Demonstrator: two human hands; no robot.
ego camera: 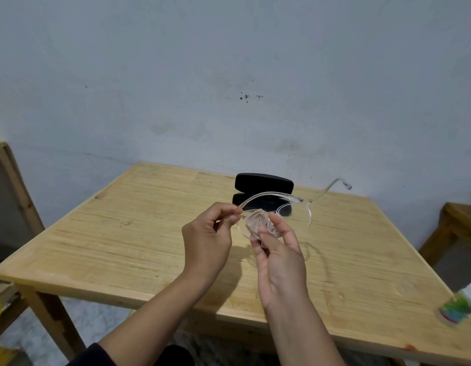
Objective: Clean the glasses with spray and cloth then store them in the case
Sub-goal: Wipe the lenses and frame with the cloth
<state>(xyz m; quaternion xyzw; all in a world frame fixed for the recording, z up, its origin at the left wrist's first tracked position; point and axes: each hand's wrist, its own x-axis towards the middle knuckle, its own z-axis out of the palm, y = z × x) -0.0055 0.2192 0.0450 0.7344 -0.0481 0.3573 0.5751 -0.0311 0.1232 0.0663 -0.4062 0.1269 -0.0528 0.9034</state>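
Head view, looking down over the wooden desk (102, 233) toward a pale wall (229, 75).

My left hand (208, 239) pinches the glasses (307, 207) at the frame's left end, thumb and forefinger closed on the clear rim where the near temple joins. The glasses are held in the air above the desk, clear of its surface, lenses facing roughly toward me. One temple curves across in front of the case; the other sticks out to the right, its tip raised above the far desk edge.

My right hand (279, 257) is closed on the cloth (258, 224), a small beige piece bunched between thumb and fingers. The cloth is pressed against the lens nearest my left hand and shows through the clear rim.

The case (263, 191), black and hard-shelled, stands open on the desk just behind the glasses, lid upright, near the far edge. What lies inside it cannot be told from this angle.

At the desk's near right corner a bottle (470, 290) with a white body is cut by the picture's edge; beside it lies a round coloured patch (454, 311) of green, blue and pink, too blurred to identify.

A wooden frame (7, 180) stands at the left, and a low wooden bench (456, 220) at the right, both apart from the desk.
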